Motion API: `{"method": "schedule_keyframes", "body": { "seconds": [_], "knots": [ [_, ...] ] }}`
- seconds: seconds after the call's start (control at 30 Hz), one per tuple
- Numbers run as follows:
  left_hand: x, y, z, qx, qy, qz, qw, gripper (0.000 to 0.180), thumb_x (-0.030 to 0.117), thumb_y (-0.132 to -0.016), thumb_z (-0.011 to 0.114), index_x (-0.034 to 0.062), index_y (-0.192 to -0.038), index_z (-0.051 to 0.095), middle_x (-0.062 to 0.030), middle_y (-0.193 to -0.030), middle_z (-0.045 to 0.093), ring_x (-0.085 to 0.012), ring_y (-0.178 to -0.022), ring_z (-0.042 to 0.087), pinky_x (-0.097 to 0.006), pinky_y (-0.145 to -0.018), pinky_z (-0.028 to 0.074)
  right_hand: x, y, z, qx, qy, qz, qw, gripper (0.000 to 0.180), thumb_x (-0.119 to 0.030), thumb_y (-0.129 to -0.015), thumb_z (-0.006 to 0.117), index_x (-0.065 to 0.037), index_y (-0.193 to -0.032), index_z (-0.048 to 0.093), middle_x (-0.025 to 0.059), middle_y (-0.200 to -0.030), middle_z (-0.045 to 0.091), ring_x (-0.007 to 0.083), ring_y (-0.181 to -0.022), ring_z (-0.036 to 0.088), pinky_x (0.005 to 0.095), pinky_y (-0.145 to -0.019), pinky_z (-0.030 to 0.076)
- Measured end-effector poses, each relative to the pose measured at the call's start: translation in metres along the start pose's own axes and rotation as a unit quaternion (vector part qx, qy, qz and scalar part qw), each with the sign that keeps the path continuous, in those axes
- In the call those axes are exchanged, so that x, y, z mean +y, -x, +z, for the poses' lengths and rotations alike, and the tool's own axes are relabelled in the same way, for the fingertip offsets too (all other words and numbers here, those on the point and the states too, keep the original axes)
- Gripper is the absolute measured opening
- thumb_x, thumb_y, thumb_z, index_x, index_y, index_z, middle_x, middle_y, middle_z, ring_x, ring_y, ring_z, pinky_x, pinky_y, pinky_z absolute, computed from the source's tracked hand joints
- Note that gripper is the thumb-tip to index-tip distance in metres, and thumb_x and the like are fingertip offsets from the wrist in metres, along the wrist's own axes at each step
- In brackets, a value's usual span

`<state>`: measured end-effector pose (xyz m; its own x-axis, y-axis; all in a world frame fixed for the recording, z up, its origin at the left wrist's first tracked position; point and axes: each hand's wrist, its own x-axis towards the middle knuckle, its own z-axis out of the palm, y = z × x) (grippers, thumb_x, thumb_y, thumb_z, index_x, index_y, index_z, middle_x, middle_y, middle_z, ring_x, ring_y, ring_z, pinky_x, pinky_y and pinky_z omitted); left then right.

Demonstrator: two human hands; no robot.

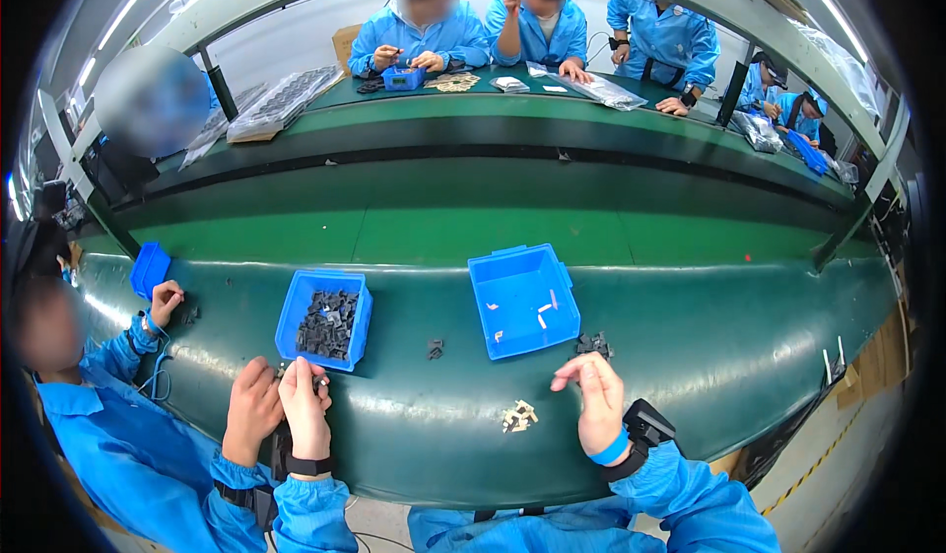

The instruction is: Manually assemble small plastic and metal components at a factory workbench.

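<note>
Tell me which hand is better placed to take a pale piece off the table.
Likely the right hand: it is nearer the pale pieces. The left hand is farther off, by a blue bin and beside a co-worker's hand.

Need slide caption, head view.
Left hand by a blue bin of black parts, right hand near a second blue bin, with pale pieces on the green table.

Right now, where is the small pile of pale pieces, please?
In the head view, the pale pile lies right of centre on the green table, left of the right hand and below the nearest blue box.
</note>
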<state>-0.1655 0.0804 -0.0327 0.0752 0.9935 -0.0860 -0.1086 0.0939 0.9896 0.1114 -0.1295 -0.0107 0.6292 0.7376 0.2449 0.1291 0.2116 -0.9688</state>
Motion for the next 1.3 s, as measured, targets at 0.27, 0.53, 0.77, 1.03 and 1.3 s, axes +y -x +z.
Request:
{"method": "schedule_keyframes", "body": {
  "seconds": [0.27, 0.53, 0.77, 1.03, 1.3],
  "knots": [
    [-0.001, 0.004, 0.012, 0.010, -0.501, 0.271, 0.822, 0.009, 0.004, -0.092, 0.048, -0.0024, -0.086, 0.049, -0.0169, -0.084, 0.047, -0.0349, -0.079, 0.047, -0.042, -0.070, 0.038, 0.015, -0.014, -0.021, 0.023, -0.007, 0.016, 1.000, 0.032, -0.019, -0.102, 0.037, 0.002, -0.090, 0.058, 0.0076, -0.082, 0.060, 0.0142, -0.077, 0.058, 0.0285, -0.075, 0.046],
    [0.003, 0.020, 0.019, 0.044, -0.556, 0.307, 0.772, 0.003, 0.001, -0.088, 0.048, -0.0008, -0.086, 0.049, -0.0164, -0.087, 0.049, -0.0344, -0.082, 0.047, -0.043, -0.072, 0.037, 0.019, -0.007, -0.025, 0.029, -0.038, 0.054, 0.997, 0.033, -0.024, -0.101, 0.036, 0.001, -0.091, 0.055, 0.0078, -0.080, 0.057, 0.0141, -0.077, 0.056, 0.0281, -0.075, 0.045],
    [-0.005, 0.012, 0.014, 0.076, -0.560, 0.381, 0.732, 0.004, -0.001, -0.089, 0.046, -0.0016, -0.089, 0.050, -0.0177, -0.087, 0.050, -0.0367, -0.082, 0.048, -0.045, -0.071, 0.038, 0.020, -0.013, -0.032, 0.057, -0.004, -0.034, 0.998, 0.036, -0.030, -0.100, 0.040, -0.001, -0.085, 0.055, 0.0062, -0.077, 0.056, 0.0135, -0.072, 0.053, 0.0266, -0.068, 0.041],
    [0.017, 0.008, 0.031, 0.063, -0.462, 0.368, 0.805, 0.010, 0.001, -0.094, 0.043, -0.0017, -0.089, 0.052, -0.0143, -0.084, 0.057, -0.0271, -0.076, 0.055, -0.035, -0.071, 0.044, 0.014, -0.030, -0.043, 0.075, -0.050, -0.068, 0.994, 0.030, -0.022, -0.101, 0.037, 0.001, -0.089, 0.053, 0.0094, -0.083, 0.054, 0.0154, -0.075, 0.054, 0.0281, -0.071, 0.045],
    [0.029, 0.063, 0.091, -0.130, -0.292, 0.244, 0.916, 0.018, 0.012, -0.099, 0.044, 0.0014, -0.089, 0.055, -0.0014, -0.078, 0.050, -0.0072, -0.071, 0.043, -0.021, -0.064, 0.035, 0.019, -0.015, -0.058, 0.073, -0.007, -0.047, 0.996, 0.028, -0.020, -0.100, 0.038, 0.001, -0.092, 0.054, 0.0081, -0.086, 0.055, 0.0145, -0.079, 0.054, 0.0278, -0.076, 0.044]
  ]
}}
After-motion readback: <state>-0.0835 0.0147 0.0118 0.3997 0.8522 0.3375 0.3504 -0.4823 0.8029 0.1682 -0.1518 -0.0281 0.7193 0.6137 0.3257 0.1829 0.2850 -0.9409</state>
